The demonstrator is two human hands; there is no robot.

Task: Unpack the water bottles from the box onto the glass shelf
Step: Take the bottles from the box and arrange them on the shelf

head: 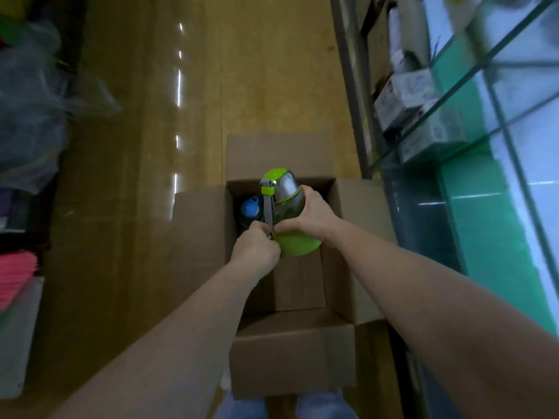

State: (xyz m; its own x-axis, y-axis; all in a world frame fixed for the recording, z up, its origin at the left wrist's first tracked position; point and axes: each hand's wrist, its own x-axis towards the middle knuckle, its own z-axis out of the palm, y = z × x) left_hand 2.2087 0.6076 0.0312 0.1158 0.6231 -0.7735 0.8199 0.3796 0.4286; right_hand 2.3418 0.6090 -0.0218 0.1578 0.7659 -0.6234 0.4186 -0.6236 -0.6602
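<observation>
The right hand (305,216) wraps its fingers and thumb round the clear middle of a lime-green and silver plastic water bottle (286,211), holding it in the air above the open brown cardboard box (290,352). The left hand (255,246) meets it from the other side, its fingers curled and pinching the lower end of the bottle's grey carry strap (268,208), right beside the right thumb. The bottle is tilted, not upright: its long axis runs from the rounded green base, nearest the person and low in the picture, up and away to the green-capped silver top, which points away from the person and a little to the left. The strap hangs along the bottle's left side from a green clip near the cap.

Inside the box, in its far left corner, stands a second bottle with a blue cap (251,208), seen from above; its body is in shadow. The box sits on a yellow-brown floor (257,71) with all four flaps folded outward.

To the right rises a glass shelf unit (472,77) with greenish edges, holding small white printed cartons (405,98). At the left edge lie plastic-wrapped bundles (30,116), too blurred to identify.
</observation>
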